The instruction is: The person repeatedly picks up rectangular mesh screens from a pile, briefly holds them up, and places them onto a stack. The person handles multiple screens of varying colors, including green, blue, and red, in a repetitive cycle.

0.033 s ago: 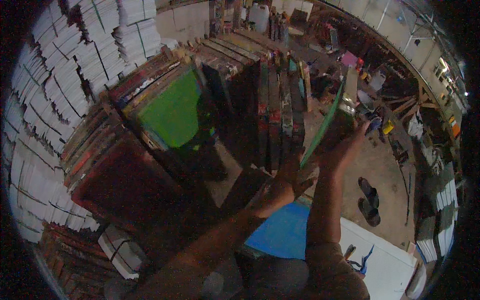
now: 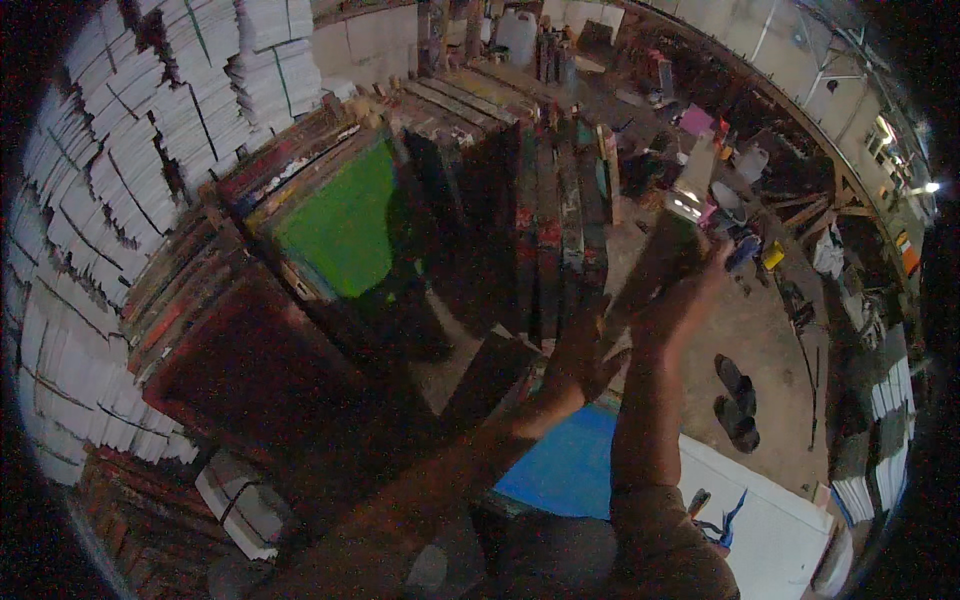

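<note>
Both my arms reach forward over the bench. Between my hands a dark, narrow frame-like panel is held up, tilted, with its edge toward me and a shiny strip near its upper end. At its lower end my left hand is closed on it, thumb to the right. My right hand grips its right side higher up, fingers partly hidden by the dim light. Below my hands lies a blue flat panel, partly covered by my forearms. Beside it is a white board with a blue-handled tool on it.
A leaning framed panel with a green face stands to the left, near a dark red panel. Several upright frames stand ahead. Stacked white sheets rise at far left. Dark sandals lie on the floor at right.
The held panel has turned: its green face, seen as a thin sliver before, no longer shows. My hands have stayed in nearly the same place, the right shifting slightly left.
</note>
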A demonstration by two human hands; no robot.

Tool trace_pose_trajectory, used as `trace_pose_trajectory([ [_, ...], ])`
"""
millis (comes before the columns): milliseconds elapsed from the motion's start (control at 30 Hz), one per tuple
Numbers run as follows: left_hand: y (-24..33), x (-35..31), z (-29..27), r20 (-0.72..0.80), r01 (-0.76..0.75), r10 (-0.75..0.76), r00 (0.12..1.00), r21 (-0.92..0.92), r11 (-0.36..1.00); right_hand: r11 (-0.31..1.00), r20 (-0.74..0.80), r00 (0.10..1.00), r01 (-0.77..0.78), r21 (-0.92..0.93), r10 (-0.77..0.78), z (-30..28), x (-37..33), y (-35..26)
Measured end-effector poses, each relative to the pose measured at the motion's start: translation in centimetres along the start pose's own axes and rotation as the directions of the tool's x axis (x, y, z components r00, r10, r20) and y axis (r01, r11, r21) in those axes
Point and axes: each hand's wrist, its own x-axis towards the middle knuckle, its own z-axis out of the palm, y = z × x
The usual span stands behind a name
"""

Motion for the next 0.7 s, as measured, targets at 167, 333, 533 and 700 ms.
trace_pose_trajectory([
  [167, 0.2, -2.9, -4.8, -0.127, 0.108, -0.113, 0.985, -0.044, 0.993, 0.993, 0.158, 0.984, -0.067, -0.100, 0.083, 5.7, -6.7, -1.0],
  [333, -0.8, -4.3, -10.4, -0.186, 0.200, -0.208, 0.960, -0.061, 0.978, 0.862, 0.462, 0.887, 0.239, -0.446, -0.007, -1.3, -3.0, 1.4],
  [533, -2.1, -6.8, -18.8, -0.301, 0.293, -0.289, 0.909, -0.033, 0.955, 0.604, 0.200, 0.815, 0.545, -0.582, -0.543, -5.9, 1.5, 5.6],
  [700, -4.6, -8.8, -23.7, -0.369, 0.229, -0.243, 0.897, -0.081, 0.970, 0.306, 0.516, 0.700, 0.695, -0.650, -0.495, -10.8, 6.2, 13.0],
])
